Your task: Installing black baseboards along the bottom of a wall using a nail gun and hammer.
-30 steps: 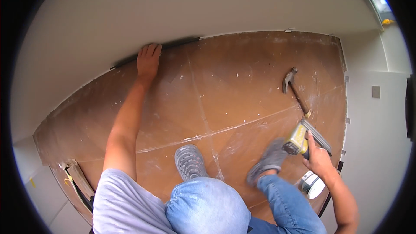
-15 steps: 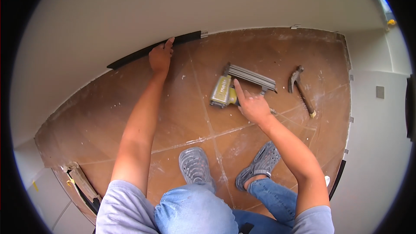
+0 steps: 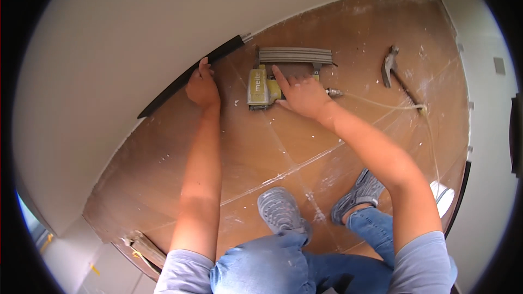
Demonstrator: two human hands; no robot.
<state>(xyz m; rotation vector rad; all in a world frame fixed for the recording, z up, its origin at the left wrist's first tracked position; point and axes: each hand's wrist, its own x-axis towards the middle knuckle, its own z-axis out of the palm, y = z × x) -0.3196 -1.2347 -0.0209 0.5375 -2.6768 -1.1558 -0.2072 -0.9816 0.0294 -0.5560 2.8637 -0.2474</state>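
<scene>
A black baseboard strip (image 3: pixel 180 88) stands along the foot of the pale wall. My left hand (image 3: pixel 203 88) is closed at its upper edge, with one finger up against the strip and the others curled. To the right, my right hand (image 3: pixel 303 93) is wrapped round the handle of a yellow-and-grey nail gun (image 3: pixel 258 88). Its index finger stretches forward along the tool. The long grey magazine (image 3: pixel 297 55) lies on the far side of the hand. A thin air hose (image 3: pixel 376 103) runs off from the fitting beside my right wrist.
A claw hammer (image 3: pixel 400 79) lies on the dusty brown floor (image 3: pixel 256 152) at the right. A white round object (image 3: pixel 442 198) and another black strip (image 3: pixel 461 198) are by the right wall. A wooden piece (image 3: pixel 147 249) lies at the lower left. My grey clogs (image 3: pixel 280 207) are below.
The view has turned. My right hand has brought the nail gun leftward, closer to the baseboard strip, and its magazine now lies more level. My left hand stays at the strip.
</scene>
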